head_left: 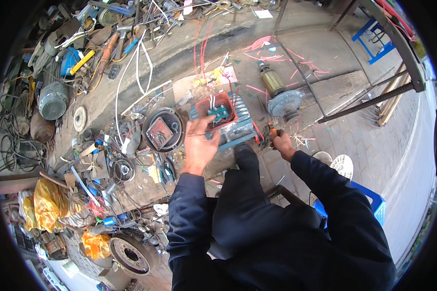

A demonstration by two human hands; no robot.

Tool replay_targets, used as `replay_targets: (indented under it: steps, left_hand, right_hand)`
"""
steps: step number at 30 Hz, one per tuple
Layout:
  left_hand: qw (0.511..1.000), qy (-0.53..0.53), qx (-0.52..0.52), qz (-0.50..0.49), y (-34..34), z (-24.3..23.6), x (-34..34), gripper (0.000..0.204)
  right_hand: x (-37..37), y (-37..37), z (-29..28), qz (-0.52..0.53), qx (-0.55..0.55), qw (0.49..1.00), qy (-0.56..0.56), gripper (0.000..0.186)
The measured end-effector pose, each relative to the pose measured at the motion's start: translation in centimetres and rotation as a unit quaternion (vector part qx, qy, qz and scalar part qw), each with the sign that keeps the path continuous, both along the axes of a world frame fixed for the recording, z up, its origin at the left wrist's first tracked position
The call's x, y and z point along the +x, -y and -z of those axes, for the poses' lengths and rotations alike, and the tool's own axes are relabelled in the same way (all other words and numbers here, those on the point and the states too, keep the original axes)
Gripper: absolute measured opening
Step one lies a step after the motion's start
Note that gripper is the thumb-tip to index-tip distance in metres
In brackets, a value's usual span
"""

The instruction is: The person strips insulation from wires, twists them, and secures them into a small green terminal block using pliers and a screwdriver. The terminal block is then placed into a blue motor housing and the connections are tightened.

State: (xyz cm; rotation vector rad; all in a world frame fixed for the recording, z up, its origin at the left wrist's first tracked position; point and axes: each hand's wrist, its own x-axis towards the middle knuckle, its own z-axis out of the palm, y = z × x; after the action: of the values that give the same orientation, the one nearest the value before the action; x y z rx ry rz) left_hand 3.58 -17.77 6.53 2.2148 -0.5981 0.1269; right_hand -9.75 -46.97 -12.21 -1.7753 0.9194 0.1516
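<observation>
A grey-green electric motor (pixel 243 127) lies before me with a red terminal box (pixel 234 107) on top. Inside the box sits a green terminal block (pixel 218 114) with white and red wires rising from it. My left hand (pixel 201 145) is at the box's near left corner, fingers stretched out and apart, the fingertips close to the block. To the right of the motor, my right hand (pixel 282 144) is closed round a tool with an orange handle (pixel 273 132); its working end is too small to make out. A red-edged piece (pixel 258 131) shows beside the motor's right end.
A round dark pan (pixel 148 139) of small parts stands left of the motor. Beyond it to the right is a copper-wound rotor (pixel 273 80) with a grey disc. A steel bar frame (pixel 369 104) rises at right. Clutter, including another motor (pixel 53 101), covers the left.
</observation>
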Motion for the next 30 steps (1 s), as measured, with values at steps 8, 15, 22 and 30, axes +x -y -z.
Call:
replay_targets:
  steps: [8, 15, 22, 30]
  left_hand:
    - [0.992, -0.072, -0.084, -0.062, 1.5, 1.3, 1.0, 0.014]
    - [0.958, -0.21, -0.175, -0.089, 0.2, 2.1, 2.0, 0.017]
    - [0.941, -0.235, -0.239, -0.035, -0.5, 3.2, 2.3, 0.009]
    - [0.953, -0.186, -0.234, -0.046, -0.2, 2.4, 1.1, 0.011]
  right_hand:
    - [-1.0, 0.4, 2.5, -0.105, -0.334, 0.934, -0.077, 0.046]
    - [-0.8, -3.5, -11.9, -0.169, -0.16, 0.96, 0.156, 0.03]
    - [10.3, -10.2, -21.5, -0.333, -0.193, 0.848, 0.365, 0.018]
    - [13.3, -7.3, -19.6, -0.254, -0.162, 0.919, 0.256, 0.024]
